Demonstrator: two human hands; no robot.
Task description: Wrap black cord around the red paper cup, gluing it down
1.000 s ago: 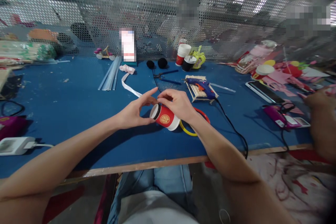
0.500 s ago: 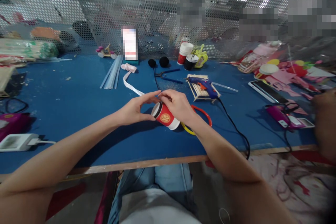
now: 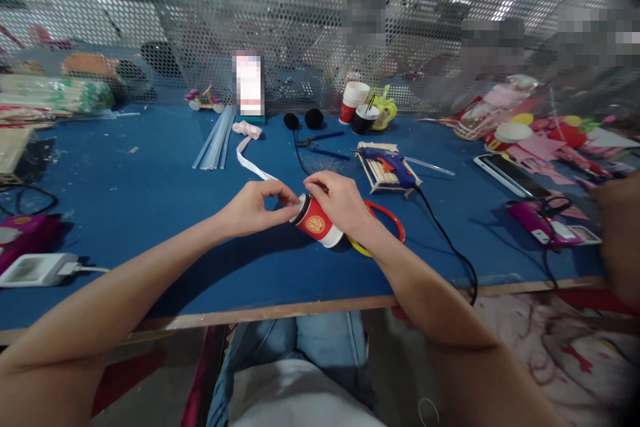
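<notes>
Head view: left hand point(image 3: 260, 209) pinches, right hand point(image 3: 339, 199) clasps a red-and-white paper cup point(image 3: 317, 224), narrow black band point(image 3: 301, 210) so far only near its rim.

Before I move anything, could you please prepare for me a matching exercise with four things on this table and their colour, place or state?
Things:
1. nearest cup
2. glue gun
3. pliers
4. two balls

Descriptions:
A. handles spread apart
B. black
C. tilted, left hand at its rim, right hand over it
D. resting on a stick frame

Right pairs: 1-C, 2-D, 3-A, 4-B
</notes>
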